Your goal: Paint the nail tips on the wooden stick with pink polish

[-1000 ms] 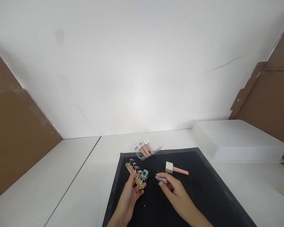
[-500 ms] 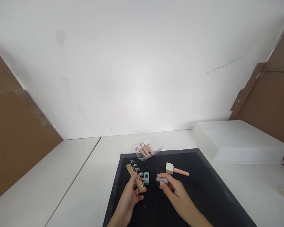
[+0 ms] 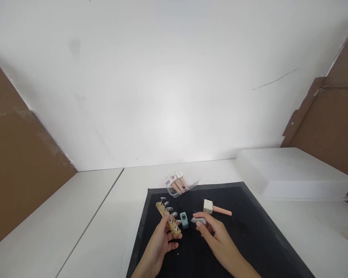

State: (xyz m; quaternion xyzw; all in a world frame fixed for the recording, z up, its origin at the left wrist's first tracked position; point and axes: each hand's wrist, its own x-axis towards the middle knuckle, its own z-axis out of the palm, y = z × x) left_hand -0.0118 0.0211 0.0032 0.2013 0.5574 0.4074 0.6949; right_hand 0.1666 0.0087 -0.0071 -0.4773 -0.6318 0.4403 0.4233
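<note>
Brown cardboard [image 3: 23, 166] walled off the left side, and next to it ran a white tabletop [image 3: 84, 216] with a dark seam, meeting a scuffed white wall [image 3: 168, 85] at the back. From where I stood, a black mat [image 3: 240, 239] covered the middle. Over its left part, the person's left hand [image 3: 161, 241] gripped a yellowish wooden bar set with metal posts bearing clear oval tips [image 3: 172, 225], thumb on top and fingers curled beneath; the bar slanted down toward the person. Behind it, at the mat's far edge, a clear plastic tray [image 3: 174, 194] held three pink sticks with square white heads [image 3: 176, 184]. Just right of the bar was a small teal block with a dark round hole [image 3: 184, 220]; I couldn't tell what supported it. Near its right side, the right hand [image 3: 213, 229] pinched a slim silver-grey tool [image 3: 200, 220], tip leftward. Beyond the knuckles lay a white cube-headed pink stick [image 3: 208, 206]. Farther right sat a frosted white plastic box [image 3: 295, 173], near more cardboard [image 3: 330, 123].
</note>
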